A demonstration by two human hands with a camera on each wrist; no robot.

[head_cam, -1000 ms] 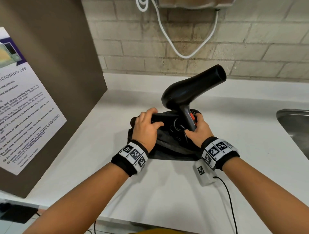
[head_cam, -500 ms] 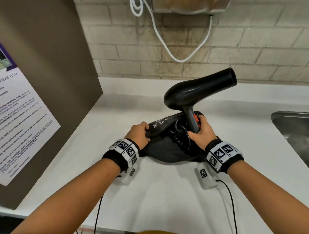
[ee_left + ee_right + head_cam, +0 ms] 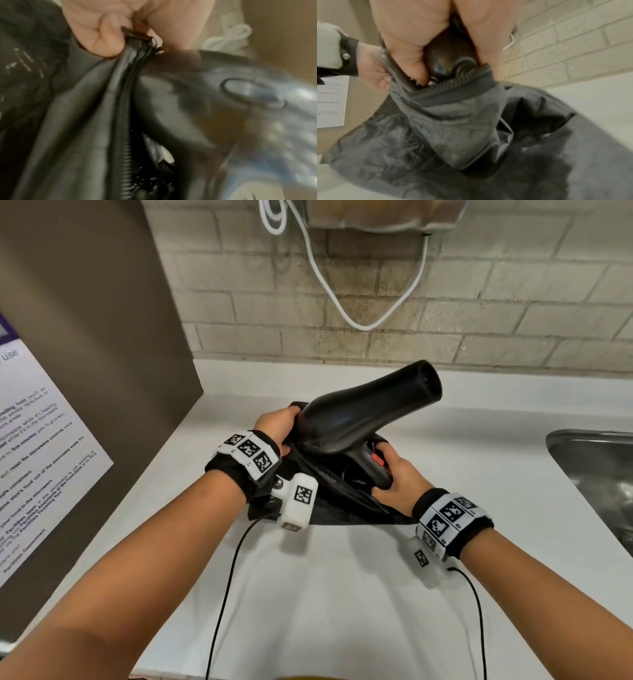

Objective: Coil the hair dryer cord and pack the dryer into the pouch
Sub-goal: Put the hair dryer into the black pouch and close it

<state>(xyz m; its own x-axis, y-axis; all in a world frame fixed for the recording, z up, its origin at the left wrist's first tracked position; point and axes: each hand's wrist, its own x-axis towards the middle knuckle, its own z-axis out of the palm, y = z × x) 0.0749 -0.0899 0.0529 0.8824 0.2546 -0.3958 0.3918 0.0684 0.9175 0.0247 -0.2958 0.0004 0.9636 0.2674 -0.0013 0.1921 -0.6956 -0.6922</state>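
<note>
The dryer (image 3: 356, 419) stands handle-down in the open mouth of the black pouch (image 3: 329, 508), which lies on the white table (image 3: 342, 594) near its middle; the barrel tilts up toward 2 o'clock, nozzle clear of the pouch; the right hand (image 3: 397, 477), at 4 o'clock of the dryer, grips the handle, fingers curled round it beside the red switch (image 3: 377, 459); the right wrist view shows the handle's lower end (image 3: 448, 54) between thumb and fingers at the zip edge (image 3: 453, 83); the left hand (image 3: 277, 429), at 9 o'clock of the dryer, pinches the pouch's rim; the left wrist view shows its fingers (image 3: 106, 39) closed on the end of the zip (image 3: 126, 121), which runs open downward; coiled cord (image 3: 352, 474) shows dark inside the mouth, though blurred; a steel sink (image 3: 596, 474) sits at 3 o'clock; a brown panel with a printed notice (image 3: 41, 446) stands at 9 o'clock; a white cable (image 3: 342, 302) hangs on the brick wall (image 3: 513, 302) at 12 o'clock
</note>
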